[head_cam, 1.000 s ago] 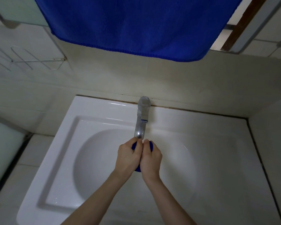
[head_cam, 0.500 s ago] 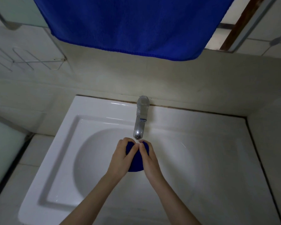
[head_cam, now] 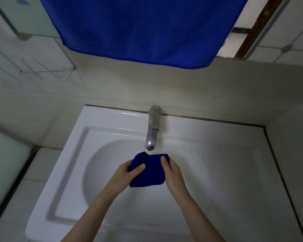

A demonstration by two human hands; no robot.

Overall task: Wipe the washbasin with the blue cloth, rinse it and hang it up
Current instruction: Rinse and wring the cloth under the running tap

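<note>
Just below the tap (head_cam: 152, 131), two hands hold the blue cloth (head_cam: 148, 172)

Low over the bowl of the white washbasin (head_cam: 101, 123), the blue cloth is bunched into a loose, folded wad and gripped from both sides. The left hand (head_cam: 126, 173) grips its left edge: the thumb lies across the top of the fabric and the fingers curl round underneath, out of sight. The right hand (head_cam: 172, 172) grips the right edge the same way, with its thumb pressed on top near the upper corner and its fingers hidden beneath the cloth. The two hands are apart, with the cloth spread between them.

The cloth's far edge sits just in front of the spout of the chrome tap and close beneath it. It does not seem to touch the spout. Whether water is running cannot be made out. The tap stands at the middle of the basin's back rim, against the pale tiled wall (head_cam: 182, 88).

Higher on that wall a large blue towel (head_cam: 138, 28) hangs down across the top of the view, well apart from the hands. To its left a white wire rack (head_cam: 47, 72) is fixed to the tiles. At the upper right a brown door frame (head_cam: 250, 30) shows.
</note>
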